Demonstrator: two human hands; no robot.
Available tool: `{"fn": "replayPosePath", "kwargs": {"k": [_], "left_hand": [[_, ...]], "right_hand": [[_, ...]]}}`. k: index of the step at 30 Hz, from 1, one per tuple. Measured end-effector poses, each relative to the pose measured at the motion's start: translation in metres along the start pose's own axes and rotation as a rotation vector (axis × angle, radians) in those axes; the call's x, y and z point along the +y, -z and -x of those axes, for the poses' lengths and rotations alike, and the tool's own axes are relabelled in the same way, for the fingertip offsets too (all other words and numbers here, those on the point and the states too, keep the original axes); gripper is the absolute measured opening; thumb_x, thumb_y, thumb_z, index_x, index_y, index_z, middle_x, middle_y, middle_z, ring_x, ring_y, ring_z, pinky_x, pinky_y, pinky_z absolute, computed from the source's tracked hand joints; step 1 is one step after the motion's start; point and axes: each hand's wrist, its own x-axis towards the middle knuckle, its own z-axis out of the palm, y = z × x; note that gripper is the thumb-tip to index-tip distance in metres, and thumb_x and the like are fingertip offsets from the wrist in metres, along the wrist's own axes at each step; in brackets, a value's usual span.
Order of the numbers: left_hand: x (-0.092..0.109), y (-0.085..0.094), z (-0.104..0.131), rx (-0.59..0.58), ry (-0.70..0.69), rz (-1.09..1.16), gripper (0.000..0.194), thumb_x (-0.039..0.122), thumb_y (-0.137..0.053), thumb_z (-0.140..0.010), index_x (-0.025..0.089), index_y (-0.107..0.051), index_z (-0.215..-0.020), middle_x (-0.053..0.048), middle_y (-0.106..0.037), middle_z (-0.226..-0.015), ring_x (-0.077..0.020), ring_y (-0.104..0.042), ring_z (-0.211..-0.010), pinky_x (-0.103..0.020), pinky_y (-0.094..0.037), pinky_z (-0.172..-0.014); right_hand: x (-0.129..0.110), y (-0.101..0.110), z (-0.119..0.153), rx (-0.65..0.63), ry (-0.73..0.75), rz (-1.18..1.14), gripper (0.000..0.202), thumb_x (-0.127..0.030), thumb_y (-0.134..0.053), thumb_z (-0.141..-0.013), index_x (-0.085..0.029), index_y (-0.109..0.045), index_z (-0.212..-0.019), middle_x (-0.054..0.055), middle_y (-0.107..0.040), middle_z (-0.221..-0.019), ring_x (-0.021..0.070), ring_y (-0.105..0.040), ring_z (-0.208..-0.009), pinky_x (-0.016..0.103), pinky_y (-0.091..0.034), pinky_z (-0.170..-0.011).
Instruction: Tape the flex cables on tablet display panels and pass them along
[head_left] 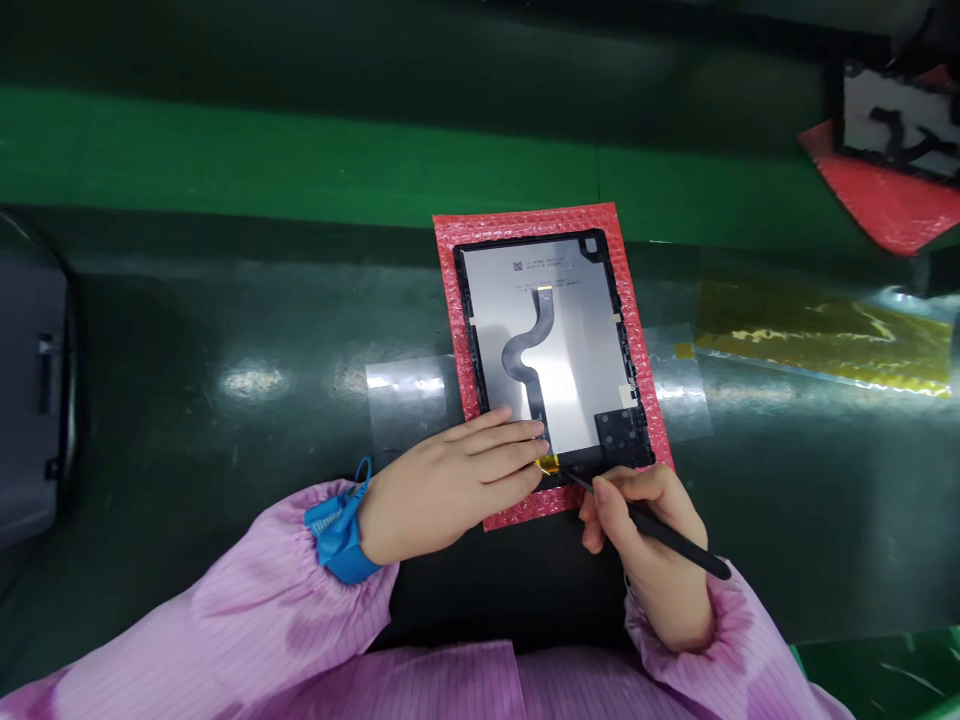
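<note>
Pink sleeves (247, 590) foremost: left hand (457, 485) lay flat over panel (589, 340); right hand (654, 565) gripped tool (679, 542), whose slip risked nicking ribbon (516, 358).

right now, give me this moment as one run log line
left hand: over lower left of display panel | right hand: holding slim black tool, tip at amber tape | display panel: on red bubble wrap

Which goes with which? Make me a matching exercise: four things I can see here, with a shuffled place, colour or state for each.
Things:
1. Left hand
2. Right hand
3. Wristband
4. Bubble wrap

Matches:
A. Red, under the panel
B. Gripping a black tool
C. Blue
D. Fingers laid across the panel

Pairs: 1-D, 2-B, 3-C, 4-A
</note>
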Motion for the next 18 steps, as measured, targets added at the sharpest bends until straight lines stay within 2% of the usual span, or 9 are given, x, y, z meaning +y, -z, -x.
{"fn": "replayPosePath", "kwargs": {"k": [6, 12, 18], "left_hand": [[0.005, -0.003, -0.002, 0.050, -0.030, -0.116, 0.031, 0.002, -0.047, -0.098, 0.015, -0.067, -0.117, -0.011, -0.074, -0.129, -0.0254, -0.060, -0.137, -0.049, -0.040, -0.124], [0.001, -0.010, 0.001, 0.106, -0.029, -0.063, 0.031, 0.004, -0.047, -0.100, 0.019, -0.066, -0.119, -0.009, -0.072, -0.132, -0.0234, -0.060, -0.137, -0.047, -0.044, -0.121], [0.005, -0.016, 0.004, 0.023, 0.058, -0.070, 0.049, -0.002, -0.047, -0.095, 0.019, -0.060, -0.136, -0.007, -0.068, -0.141, -0.0225, -0.049, -0.147, -0.047, -0.036, -0.126]], "right_hand": [[-0.002, 0.002, -0.001, 0.089, 0.013, -0.131, 0.024, -0.020, -0.063, -0.102, -0.024, -0.049, -0.082, -0.006, -0.067, -0.066, 0.0075, -0.059, -0.042, 0.020, -0.050, -0.045], [-0.001, 0.004, -0.003, 0.111, -0.009, -0.198, 0.026, -0.022, -0.066, -0.101, -0.023, -0.049, -0.082, -0.006, -0.067, -0.067, 0.0069, -0.059, -0.042, 0.018, -0.049, -0.042], [-0.002, 0.006, -0.004, 0.114, 0.020, -0.230, 0.025, -0.022, -0.064, -0.102, -0.023, -0.048, -0.083, -0.006, -0.068, -0.069, 0.0066, -0.058, -0.042, 0.016, -0.047, -0.040]]}}
